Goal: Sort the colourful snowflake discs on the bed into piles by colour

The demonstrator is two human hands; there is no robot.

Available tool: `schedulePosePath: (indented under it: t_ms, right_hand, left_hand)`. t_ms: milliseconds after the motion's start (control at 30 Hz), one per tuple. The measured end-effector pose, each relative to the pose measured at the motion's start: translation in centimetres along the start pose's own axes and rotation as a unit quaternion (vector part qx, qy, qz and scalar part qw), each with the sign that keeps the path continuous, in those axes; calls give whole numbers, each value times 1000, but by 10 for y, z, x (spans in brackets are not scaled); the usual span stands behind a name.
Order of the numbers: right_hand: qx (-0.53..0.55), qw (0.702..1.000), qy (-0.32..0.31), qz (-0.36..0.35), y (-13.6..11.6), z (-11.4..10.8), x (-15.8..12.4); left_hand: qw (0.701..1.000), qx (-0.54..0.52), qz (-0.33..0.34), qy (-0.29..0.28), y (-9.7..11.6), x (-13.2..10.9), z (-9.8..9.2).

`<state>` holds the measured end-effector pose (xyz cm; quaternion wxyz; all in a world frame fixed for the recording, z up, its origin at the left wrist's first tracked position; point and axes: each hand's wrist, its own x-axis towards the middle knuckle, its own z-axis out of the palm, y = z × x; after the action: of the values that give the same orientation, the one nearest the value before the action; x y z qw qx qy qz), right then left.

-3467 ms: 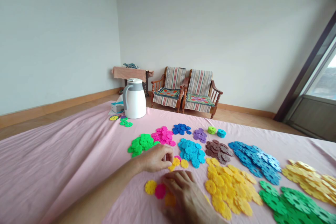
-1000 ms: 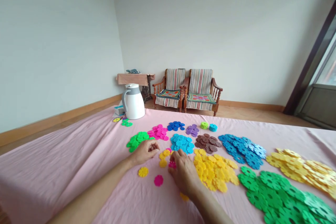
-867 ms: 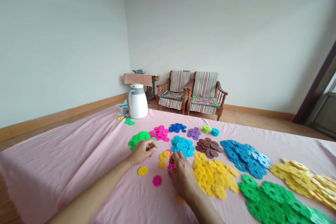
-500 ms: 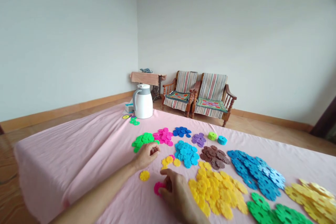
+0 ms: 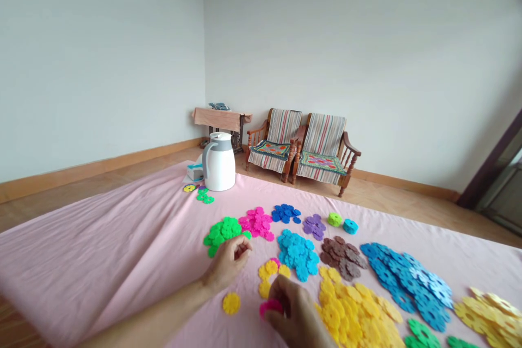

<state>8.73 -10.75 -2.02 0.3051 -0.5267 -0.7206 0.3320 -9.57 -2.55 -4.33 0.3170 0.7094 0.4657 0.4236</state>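
My right hand (image 5: 294,310) pinches a pink flower-shaped plastic disc (image 5: 269,309) between thumb and fingers, just above the pink cloth. Beside the green disc pile (image 5: 222,234), my left hand (image 5: 228,262) is closed with its fingers curled; whatever may be inside is hidden. Between the hands lie a few small yellow discs (image 5: 268,269) with a pink one partly under them. A single yellow disc (image 5: 231,303) rests alone nearer to me. To the right of my right hand spreads a large yellow disc pile (image 5: 359,312).
Further piles are pink (image 5: 256,223), dark blue (image 5: 286,213), purple (image 5: 314,227), light blue (image 5: 298,254) and brown (image 5: 342,256). Larger blue discs (image 5: 408,280) lie to the right. A white jug (image 5: 220,168) stands at the table's back left; two wooden armchairs (image 5: 322,160) are beyond.
My right hand has lifted the pink disc a little and carried it right and away from the lone yellow disc. My left hand stays near the green pile. The whole view has shifted slightly.
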Motion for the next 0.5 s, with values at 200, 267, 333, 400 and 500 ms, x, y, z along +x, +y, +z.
schedulePosePath:
  t_ms: [200, 267, 333, 400, 500]
  right_hand:
    - [-58, 990, 127, -1, -5, -21, 68]
    - [-70, 987, 147, 4, -2, -19, 95]
    - [-77, 984, 160, 6, 0, -16, 115]
    - [-79, 983, 168, 4, 1, -14, 125]
    - [-83, 982, 170, -5, 2, -18, 118]
  left_hand:
    - [997, -70, -38, 14, 3, 2, -4]
    - [997, -75, -33, 15, 3, 2, -4]
    - [997, -72, -26, 15, 0, 1, -4]
    - [997, -66, -23, 21, -3, 2, -4]
    - [997, -65, -22, 29, -8, 5, -3]
